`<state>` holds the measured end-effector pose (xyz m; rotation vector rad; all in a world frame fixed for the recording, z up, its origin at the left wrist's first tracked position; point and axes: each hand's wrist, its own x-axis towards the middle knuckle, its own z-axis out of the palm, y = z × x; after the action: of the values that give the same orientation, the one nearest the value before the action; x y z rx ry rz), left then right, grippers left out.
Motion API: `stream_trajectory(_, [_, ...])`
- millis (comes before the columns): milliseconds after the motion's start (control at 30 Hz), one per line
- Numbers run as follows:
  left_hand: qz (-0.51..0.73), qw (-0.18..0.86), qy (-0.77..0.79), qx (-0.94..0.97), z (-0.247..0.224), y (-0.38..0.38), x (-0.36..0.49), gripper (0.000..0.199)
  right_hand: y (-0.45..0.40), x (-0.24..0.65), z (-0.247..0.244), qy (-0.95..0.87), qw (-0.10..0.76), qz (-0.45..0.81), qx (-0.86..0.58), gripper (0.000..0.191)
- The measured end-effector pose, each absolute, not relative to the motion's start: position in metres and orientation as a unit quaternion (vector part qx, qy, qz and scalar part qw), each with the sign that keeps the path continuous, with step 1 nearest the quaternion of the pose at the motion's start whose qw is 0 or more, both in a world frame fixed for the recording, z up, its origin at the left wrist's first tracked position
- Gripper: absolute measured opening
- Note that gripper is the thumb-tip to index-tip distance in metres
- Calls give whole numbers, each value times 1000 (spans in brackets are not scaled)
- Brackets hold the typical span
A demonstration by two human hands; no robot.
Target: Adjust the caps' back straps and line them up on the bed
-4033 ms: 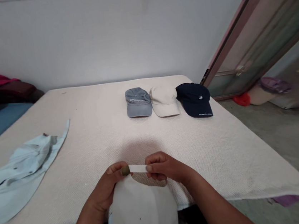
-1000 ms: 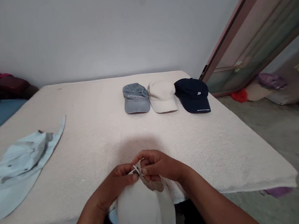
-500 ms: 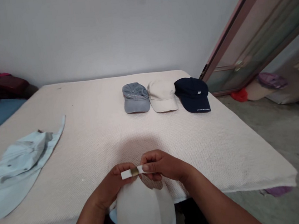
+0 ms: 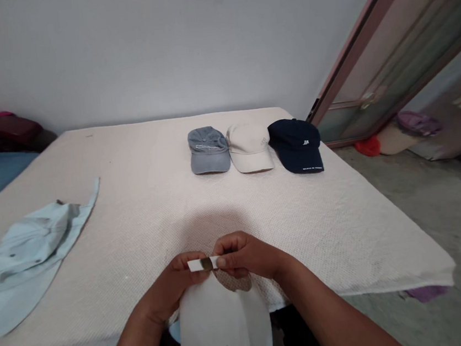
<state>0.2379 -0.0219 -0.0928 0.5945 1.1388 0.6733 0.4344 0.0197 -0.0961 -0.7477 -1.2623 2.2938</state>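
Note:
A white cap is at the table's front edge, its back opening towards the far side. Across that opening runs its white strap, passing through a brass-coloured buckle. My left hand grips the strap at the buckle's left side, fingers closed. Thumb and fingers of my right hand pinch the strap just right of the buckle. The cap's brim is hidden below.
Along the back of the table sit a grey cap, a beige cap and a navy cap. A pale blue cap lies on its side at the left, strap undone. A wall rises behind.
My right hand has shifted slightly left, closer to the buckle. The strap looks straighter and more level. The other caps stay where they were.

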Motion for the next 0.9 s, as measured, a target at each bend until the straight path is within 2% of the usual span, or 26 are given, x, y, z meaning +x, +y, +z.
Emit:
stream_trajectory(267, [295, 645, 555, 434, -83, -20, 241, 10, 21, 435, -94, -445, 198, 823, -292, 18])
stream_trajectory(567, [282, 661, 536, 443, -76, -22, 242, 11, 18, 433, -98, -413, 195, 852, -255, 18])
stream_trajectory(700, [285, 685, 550, 384, -78, -21, 243, 17, 19, 432, -98, -410, 202, 850, -262, 18])
stream_trajectory(900, [293, 693, 573, 326, -87, -25, 240, 30, 18, 431, -96, -442, 214, 841, -228, 34])
